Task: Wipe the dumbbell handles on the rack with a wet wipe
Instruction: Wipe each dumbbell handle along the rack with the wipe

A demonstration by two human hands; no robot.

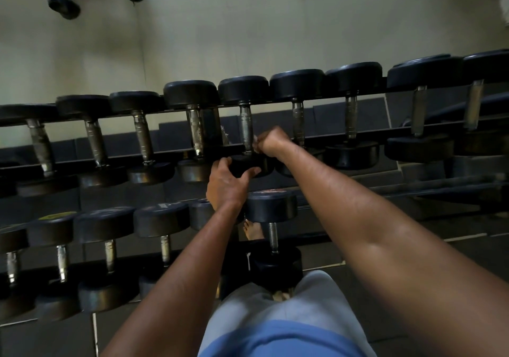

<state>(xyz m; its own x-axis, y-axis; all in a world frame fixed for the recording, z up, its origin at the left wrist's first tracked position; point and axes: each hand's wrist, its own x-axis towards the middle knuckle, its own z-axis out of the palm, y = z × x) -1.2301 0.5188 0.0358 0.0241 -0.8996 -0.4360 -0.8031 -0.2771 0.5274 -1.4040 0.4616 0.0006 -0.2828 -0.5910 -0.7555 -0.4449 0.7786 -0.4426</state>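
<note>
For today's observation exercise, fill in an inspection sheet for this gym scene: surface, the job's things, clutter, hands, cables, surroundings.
Surface: two-tier dumbbell rack, dark rails, dark floor tiles beneath.
Job's things: rows of black dumbbells with metal handles; the wet wipe shows as a white scrap at the handle being wiped on the upper tier.
Clutter: a pale scrap hangs between two upper handles; what it is cannot be told.
Hands: right hand grips the wipe at the handle; left hand holds that dumbbell's near head.
Cables: nothing seen.
Surroundings: pale wall, dark equipment legs upper left, the person's bare foot below.
</note>
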